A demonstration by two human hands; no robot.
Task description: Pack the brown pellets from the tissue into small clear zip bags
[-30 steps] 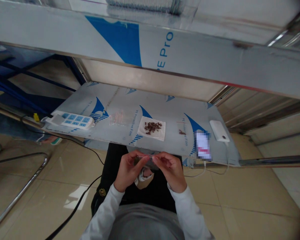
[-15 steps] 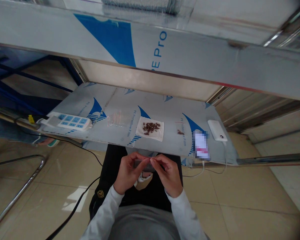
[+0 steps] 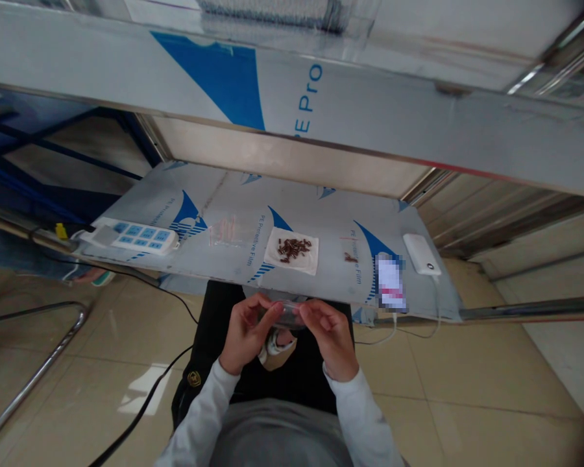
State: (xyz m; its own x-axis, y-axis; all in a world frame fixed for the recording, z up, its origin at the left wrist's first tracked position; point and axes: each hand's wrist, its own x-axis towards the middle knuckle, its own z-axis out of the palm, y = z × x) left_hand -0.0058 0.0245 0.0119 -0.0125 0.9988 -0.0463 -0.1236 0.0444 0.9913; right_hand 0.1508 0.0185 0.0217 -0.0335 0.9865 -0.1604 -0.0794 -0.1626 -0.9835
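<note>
Between both hands, above my lap, is a small clear plastic bag (image 3: 288,316). My left hand (image 3: 247,331) pinches its left side between thumb and fingers. On the other side my right hand (image 3: 328,334) is closed on it the same way. The bag's contents, if any, are too faint to make out. Just beyond the hands, a white square tray (image 3: 307,264) lies on the shelf with a heap of small dark brown pieces (image 3: 294,250) that look like short screws or pins. Left of the tray is another clear bag (image 3: 224,231) with thin reddish marks.
The film-covered shelf (image 3: 282,198) also carries a white power strip (image 3: 143,238) at left, a phone (image 3: 390,284) and a white power bank (image 3: 421,254) with cables at right. A few small brown bits (image 3: 350,257) lie near the phone. A wide ledge (image 3: 394,107) crosses above.
My hands have moved slightly apart, so more of the clear bag shows stretched between the fingertips. Things on the shelf stay where they were.
</note>
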